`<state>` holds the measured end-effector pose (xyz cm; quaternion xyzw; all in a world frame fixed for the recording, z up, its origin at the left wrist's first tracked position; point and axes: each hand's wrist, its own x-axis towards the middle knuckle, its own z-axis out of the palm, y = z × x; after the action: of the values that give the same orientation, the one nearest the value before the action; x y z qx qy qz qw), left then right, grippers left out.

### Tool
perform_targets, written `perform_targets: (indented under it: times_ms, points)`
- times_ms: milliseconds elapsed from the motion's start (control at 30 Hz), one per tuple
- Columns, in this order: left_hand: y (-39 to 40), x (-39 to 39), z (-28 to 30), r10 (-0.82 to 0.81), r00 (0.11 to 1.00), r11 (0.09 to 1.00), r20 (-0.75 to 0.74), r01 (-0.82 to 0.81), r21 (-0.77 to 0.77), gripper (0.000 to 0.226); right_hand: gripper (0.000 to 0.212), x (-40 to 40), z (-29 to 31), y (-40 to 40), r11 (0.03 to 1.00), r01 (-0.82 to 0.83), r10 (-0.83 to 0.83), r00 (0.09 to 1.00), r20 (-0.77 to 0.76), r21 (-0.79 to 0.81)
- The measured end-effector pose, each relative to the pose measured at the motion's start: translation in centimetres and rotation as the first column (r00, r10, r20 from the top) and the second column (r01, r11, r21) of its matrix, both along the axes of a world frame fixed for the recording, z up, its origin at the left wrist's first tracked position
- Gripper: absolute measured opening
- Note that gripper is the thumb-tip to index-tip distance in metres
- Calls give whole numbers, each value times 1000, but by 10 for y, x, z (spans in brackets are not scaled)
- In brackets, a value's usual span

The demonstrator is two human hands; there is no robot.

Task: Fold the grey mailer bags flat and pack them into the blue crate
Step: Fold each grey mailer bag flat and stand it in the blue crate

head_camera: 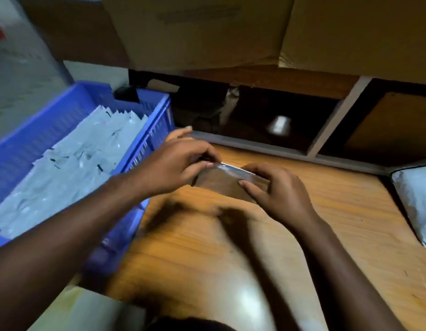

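Both hands are working one small folded mailer bag, glossy grey-brown plastic (222, 181), just above the orange-brown wooden tabletop (326, 211). The left hand (176, 163) is pinching the bag's left end, thumb and fingertips curled onto the shiny top edge; the right hand (276, 187) is clamping the right end, fingers curled over the top and thumb pressing the near face. The bag's long axis is running left to right between the two hands, tilting slightly down toward the right.

Here is the relation that matters: the blue slatted plastic crate (157, 120) is sitting immediately to the left, its near wall just beside the left wrist, so the left hand looks the nearer one for the drop. Inside, a pile of pale grey folded mailer bags (71, 173) is already filling much of the crate. Far right, a stack of white-grey unfolded mailer bags (414, 201) is waiting at the table's edge, well apart from the hands. Motion blur is softening the fold itself, so I can't tell whether it's finished.
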<state>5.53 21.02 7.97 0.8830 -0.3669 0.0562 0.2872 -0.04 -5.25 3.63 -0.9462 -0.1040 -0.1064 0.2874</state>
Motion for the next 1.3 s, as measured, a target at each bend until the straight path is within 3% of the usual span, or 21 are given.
perform_targets:
  times_ms: [100, 200, 333, 433, 533, 700, 867, 1033, 1133, 1300]
  points:
    - [65, 9, 31, 46, 993, 999, 104, -45, -13, 23, 24, 19, 32, 63, 997, -28, 29, 999, 24, -65]
    - [133, 22, 50, 145, 968, 987, 207, -128, -93, 44, 28, 30, 61, 120, 996, 68, -62, 992, 112, -49]
    - [213, 34, 34, 352, 931, 909, 93, -316, -273, 59, 32, 44, 77, 179, 986, 155, -162, 980, 118, 65]
    - [256, 37, -3, 299, 954, 952, -9, -299, -60, 48, 31, 45, 78, 212, 969, 157, -168, 985, 42, 190]
    - [280, 38, -41, 60, 995, 979, -85, -42, 199, 42, 30, 39, 83, 242, 959, 173, -179, 984, 7, 224]
    - [287, 29, -81, -187, 982, 850, 6, 159, 502, 65, 27, 30, 104, 272, 925, 204, -202, 979, -39, 321]
    - [280, 31, -85, -317, 948, 733, -4, 248, 633, 58, 67, 19, 91, 308, 995, 76, -69, 991, -114, 63]
    - [283, 36, -90, -286, 955, 673, -85, 263, 692, 53, 33, 10, 71, 345, 973, -2, -31, 990, -140, -232]
    - [288, 45, -94, -228, 960, 662, -164, 276, 697, 61, 21, 1, 64, 361, 948, -47, -26, 974, -224, -315]
    - [294, 60, -101, -257, 927, 649, -275, 376, 661, 80, 23, -7, 45, 386, 913, -60, -86, 939, -334, -403]
